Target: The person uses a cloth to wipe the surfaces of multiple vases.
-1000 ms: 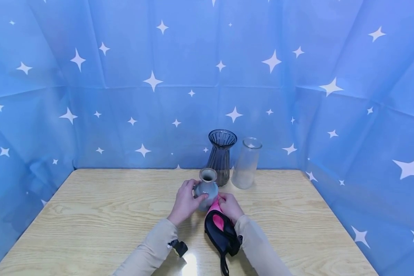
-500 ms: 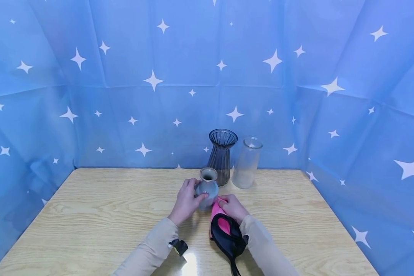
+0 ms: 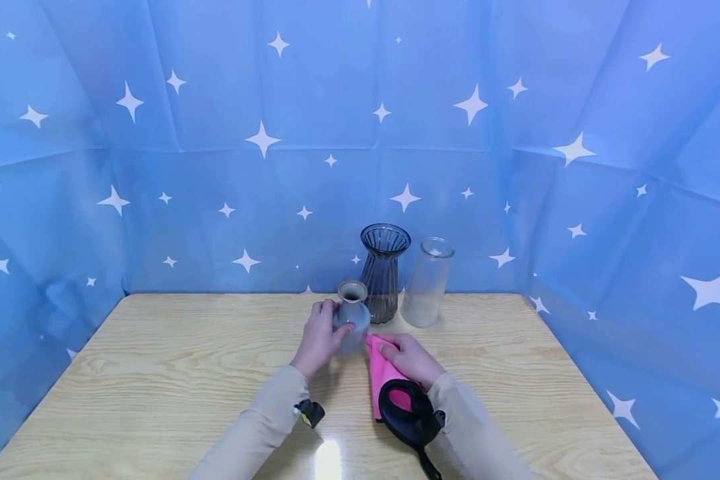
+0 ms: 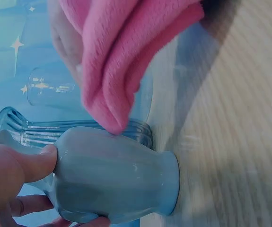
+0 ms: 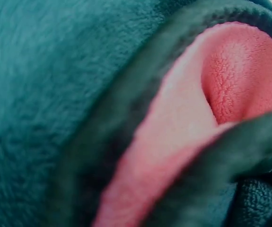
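My left hand (image 3: 323, 337) grips a small blue-grey ceramic vase (image 3: 351, 335) by its shoulder, thumb in front and fingers round the far side. In the left wrist view the vase (image 4: 112, 175) has a glossy body and a narrow foot; whether that foot touches the table I cannot tell. My right hand (image 3: 416, 362) pinches a pink and black cloth (image 3: 381, 373) just right of the vase. A folded pink tip of the cloth (image 4: 109, 94) comes up against the vase's side or very near it. Dark fleece and a pink fold of the cloth (image 5: 159, 156) fill the right wrist view, hiding the hand.
Behind the vase stands a ribbed dark glass vase (image 3: 381, 287). Right of that is a clear glass vase (image 3: 426, 287). Both are near the back edge of the wooden table (image 3: 186, 373). A blue curtain with white stars (image 3: 312, 167) encloses the back and sides.
The small vase and my left hand have shifted slightly left and up in the head view. My right hand has drawn the cloth to the right, so more pink shows.
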### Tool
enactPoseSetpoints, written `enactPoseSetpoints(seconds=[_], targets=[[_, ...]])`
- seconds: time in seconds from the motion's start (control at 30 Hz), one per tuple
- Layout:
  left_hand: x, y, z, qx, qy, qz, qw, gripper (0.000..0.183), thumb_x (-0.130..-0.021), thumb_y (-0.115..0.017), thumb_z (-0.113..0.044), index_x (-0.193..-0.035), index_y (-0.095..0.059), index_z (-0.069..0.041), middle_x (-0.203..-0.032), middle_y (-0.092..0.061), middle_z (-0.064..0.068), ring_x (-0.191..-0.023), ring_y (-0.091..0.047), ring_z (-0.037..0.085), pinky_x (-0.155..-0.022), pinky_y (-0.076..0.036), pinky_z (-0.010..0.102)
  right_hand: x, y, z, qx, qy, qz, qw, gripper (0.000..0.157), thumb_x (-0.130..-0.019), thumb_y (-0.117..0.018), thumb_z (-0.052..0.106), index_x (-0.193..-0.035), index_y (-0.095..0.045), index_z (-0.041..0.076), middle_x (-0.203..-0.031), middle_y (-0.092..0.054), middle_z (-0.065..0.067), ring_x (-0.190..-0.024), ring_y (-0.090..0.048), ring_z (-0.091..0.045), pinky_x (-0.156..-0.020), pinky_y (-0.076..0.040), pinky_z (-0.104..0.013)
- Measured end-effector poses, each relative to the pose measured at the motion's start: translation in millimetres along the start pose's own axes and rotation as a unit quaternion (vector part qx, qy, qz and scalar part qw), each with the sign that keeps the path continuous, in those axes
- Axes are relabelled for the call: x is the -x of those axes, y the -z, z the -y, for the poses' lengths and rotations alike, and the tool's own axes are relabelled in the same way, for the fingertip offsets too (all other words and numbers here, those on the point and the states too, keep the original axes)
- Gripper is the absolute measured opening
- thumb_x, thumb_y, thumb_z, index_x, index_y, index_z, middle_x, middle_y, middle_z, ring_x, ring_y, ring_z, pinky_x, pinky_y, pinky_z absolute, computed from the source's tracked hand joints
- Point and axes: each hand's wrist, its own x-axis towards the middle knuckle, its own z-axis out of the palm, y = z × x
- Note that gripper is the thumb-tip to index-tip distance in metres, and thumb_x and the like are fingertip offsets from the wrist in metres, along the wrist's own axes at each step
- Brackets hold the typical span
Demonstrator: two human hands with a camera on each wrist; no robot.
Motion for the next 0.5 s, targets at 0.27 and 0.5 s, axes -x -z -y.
enactPoseSetpoints(seconds=[0.27, 0.5], targets=[[-11.2, 3.9, 6.3, -0.01, 0.019, -0.003, 0.9998, 0.044, -0.086, -0.074, -0.013, -0.117, -0.052, 0.008, -0.113, -0.05, 0.026, -0.102, -0.056, 0.041, -0.092, -0.049, 0.05, 3.9, 11.5, 8.0, 0.063, 0.003, -0.023, 0.998, 0.038, -0.101, -0.05, 0.013, -0.136, -0.053, -0.002, -0.073, -0.053, -0.003, -0.056, -0.051, -0.009, -0.057, -0.045, -0.024], [-25.5, 8.2, 15.2, -0.031, 0.035, -0.017, 0.9988, 0.043, -0.087, -0.074, -0.014, -0.116, -0.051, 0.007, -0.113, -0.049, 0.027, -0.1, -0.057, 0.042, -0.089, -0.05, 0.05, 9.1, 27.5, 9.7, 0.094, 0.003, -0.034, 0.995, 0.038, -0.101, -0.05, 0.013, -0.137, -0.052, 0.0, -0.102, -0.061, -0.012, -0.067, -0.053, -0.013, -0.065, -0.045, -0.026]])
